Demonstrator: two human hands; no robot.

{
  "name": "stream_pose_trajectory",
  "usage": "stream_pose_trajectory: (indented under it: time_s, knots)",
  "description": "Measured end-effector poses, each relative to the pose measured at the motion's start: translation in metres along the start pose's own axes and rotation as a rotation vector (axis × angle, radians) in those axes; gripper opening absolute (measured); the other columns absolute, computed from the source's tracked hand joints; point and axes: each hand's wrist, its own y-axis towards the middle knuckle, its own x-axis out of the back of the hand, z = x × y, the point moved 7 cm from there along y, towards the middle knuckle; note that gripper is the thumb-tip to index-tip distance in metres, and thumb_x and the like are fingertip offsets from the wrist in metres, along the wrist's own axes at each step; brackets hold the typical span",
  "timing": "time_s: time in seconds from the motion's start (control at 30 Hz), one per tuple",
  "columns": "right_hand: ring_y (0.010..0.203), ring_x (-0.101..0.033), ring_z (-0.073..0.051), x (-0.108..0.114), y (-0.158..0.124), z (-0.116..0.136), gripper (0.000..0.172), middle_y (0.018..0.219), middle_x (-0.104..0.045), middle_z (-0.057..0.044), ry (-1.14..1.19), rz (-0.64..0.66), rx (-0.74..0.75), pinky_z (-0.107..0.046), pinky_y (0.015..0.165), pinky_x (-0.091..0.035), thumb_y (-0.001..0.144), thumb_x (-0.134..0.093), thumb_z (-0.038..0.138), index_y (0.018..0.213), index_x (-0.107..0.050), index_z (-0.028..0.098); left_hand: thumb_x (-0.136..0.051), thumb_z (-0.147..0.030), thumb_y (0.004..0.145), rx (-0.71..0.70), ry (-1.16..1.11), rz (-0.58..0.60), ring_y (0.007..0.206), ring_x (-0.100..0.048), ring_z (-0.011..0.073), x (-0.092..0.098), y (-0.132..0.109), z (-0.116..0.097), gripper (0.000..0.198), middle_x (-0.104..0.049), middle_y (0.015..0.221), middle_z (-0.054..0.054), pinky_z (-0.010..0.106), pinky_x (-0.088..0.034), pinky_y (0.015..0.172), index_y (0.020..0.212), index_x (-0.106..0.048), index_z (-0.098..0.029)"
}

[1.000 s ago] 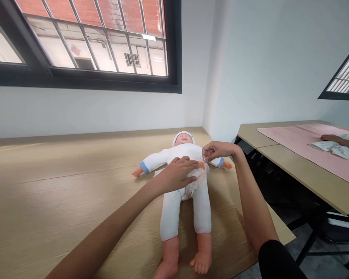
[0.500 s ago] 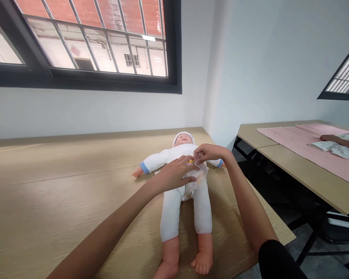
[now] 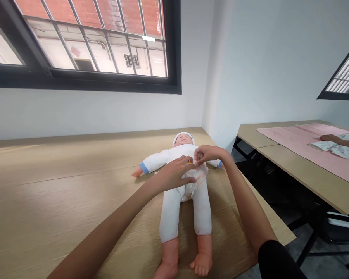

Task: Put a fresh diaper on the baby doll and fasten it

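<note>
A baby doll (image 3: 171, 217) in white clothes with blue cuffs and a white cap lies on its back on the wooden table, feet toward me. Around its hips sits a white diaper (image 3: 200, 176) with a frilled edge and some orange print. My left hand (image 3: 178, 170) rests on the diaper's front, fingers spread with the thumb lower down. At the waist, the fingers of my right hand (image 3: 205, 154) are pinched on the upper edge of the diaper. Fingers of both hands partly hide the waistband.
The table's (image 3: 75, 201) right edge runs close beside the doll. A second table (image 3: 305, 170) stands at the right with a pink cloth (image 3: 291, 143). There, another person's hand (image 3: 330, 138) rests by a patterned white cloth (image 3: 334, 149). A barred window (image 3: 104, 42) is in the wall ahead.
My right fingers have dipped slightly toward the diaper's waist, and the clear-looking flap below them now lies lower. My left hand stays almost where it was.
</note>
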Motion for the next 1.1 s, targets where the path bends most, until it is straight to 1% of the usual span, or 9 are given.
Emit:
stream_pose_trajectory:
  time_s: [0.1, 0.2, 0.3, 0.37, 0.57, 0.67, 0.77, 0.93, 1.1]
  knots:
    - [0.073, -0.062, -0.015, 0.001, 0.001, -0.002, 0.027, 0.076, -0.067, -0.001, 0.066, 0.014, 0.045, -0.024, 0.063, -0.044, 0.067, -0.074, 0.033, 0.084, -0.062, 0.016, -0.056, -0.036, 0.089, -0.009, -0.006, 0.005, 0.102, -0.056, 0.0257, 0.0, 0.0, -0.001, 0.038, -0.054, 0.119, 0.007, 0.038, -0.046, 0.086, 0.125, -0.057, -0.026]
    - [0.075, -0.063, -0.016, 0.005, 0.0, -0.005, 0.03, 0.082, -0.069, -0.003, 0.098, 0.001, 0.064, -0.025, 0.067, -0.046, 0.067, -0.074, 0.032, 0.088, -0.062, 0.016, -0.058, -0.035, 0.088, 0.001, -0.019, 0.007, 0.103, -0.056, 0.0249, 0.0, 0.001, 0.001, 0.035, -0.053, 0.12, 0.006, 0.037, -0.045, 0.087, 0.121, -0.06, -0.027]
    - [0.077, -0.064, -0.017, 0.011, -0.004, -0.008, 0.027, 0.08, -0.07, -0.003, 0.062, -0.041, 0.036, -0.025, 0.067, -0.046, 0.067, -0.074, 0.027, 0.088, -0.062, 0.016, -0.06, -0.035, 0.086, 0.01, -0.028, 0.018, 0.105, -0.056, 0.0252, -0.001, 0.0, 0.003, 0.036, -0.054, 0.119, 0.006, 0.036, -0.045, 0.086, 0.121, -0.06, -0.026]
    - [0.078, -0.064, -0.016, 0.015, -0.009, -0.007, 0.024, 0.08, -0.07, -0.003, 0.059, -0.065, 0.019, -0.024, 0.067, -0.046, 0.067, -0.073, 0.024, 0.087, -0.062, 0.016, -0.06, -0.035, 0.086, 0.008, -0.055, 0.005, 0.105, -0.057, 0.0254, 0.001, 0.0, 0.003, 0.035, -0.055, 0.119, 0.006, 0.036, -0.045, 0.086, 0.121, -0.06, -0.027]
    - [0.077, -0.063, -0.016, 0.023, -0.023, -0.002, 0.022, 0.079, -0.069, -0.001, 0.092, -0.101, -0.028, -0.024, 0.066, -0.045, 0.066, -0.073, 0.023, 0.084, -0.061, 0.017, -0.06, -0.035, 0.085, 0.025, -0.112, -0.026, 0.102, -0.057, 0.0248, 0.004, -0.001, 0.005, 0.035, -0.059, 0.118, 0.007, 0.036, -0.046, 0.087, 0.118, -0.058, -0.025]
    - [0.078, -0.064, -0.016, 0.021, -0.022, 0.001, 0.023, 0.079, -0.069, -0.002, 0.084, -0.091, -0.029, -0.024, 0.066, -0.045, 0.065, -0.074, 0.023, 0.083, -0.061, 0.017, -0.062, -0.036, 0.083, 0.031, -0.115, -0.051, 0.101, -0.058, 0.0258, 0.003, 0.001, 0.007, 0.035, -0.061, 0.115, 0.006, 0.035, -0.047, 0.086, 0.116, -0.058, -0.024]
    - [0.077, -0.063, -0.016, 0.017, -0.018, 0.002, 0.025, 0.079, -0.069, -0.002, 0.05, -0.064, -0.031, -0.023, 0.065, -0.043, 0.064, -0.075, 0.024, 0.083, -0.061, 0.017, -0.063, -0.036, 0.082, 0.021, -0.11, -0.065, 0.102, -0.059, 0.0258, 0.002, 0.001, 0.009, 0.034, -0.061, 0.117, 0.005, 0.034, -0.048, 0.085, 0.114, -0.059, -0.025]
    - [0.073, -0.06, -0.015, 0.006, -0.007, 0.001, 0.025, 0.074, -0.066, 0.001, 0.013, -0.01, -0.049, -0.022, 0.061, -0.04, 0.064, -0.074, 0.024, 0.083, -0.059, 0.017, -0.063, -0.035, 0.08, 0.053, -0.064, -0.023, 0.104, -0.06, 0.0252, 0.0, 0.002, 0.009, 0.036, -0.06, 0.117, 0.005, 0.033, -0.049, 0.087, 0.115, -0.059, -0.026]
    - [0.07, -0.054, -0.012, 0.002, -0.001, -0.001, 0.026, 0.074, -0.061, 0.002, -0.067, -0.015, -0.079, -0.021, 0.058, -0.037, 0.063, -0.073, 0.02, 0.085, -0.059, 0.017, -0.063, -0.035, 0.08, 0.047, -0.067, -0.01, 0.105, -0.059, 0.0266, 0.001, 0.003, 0.007, 0.035, -0.061, 0.114, 0.006, 0.037, -0.049, 0.088, 0.114, -0.059, -0.026]
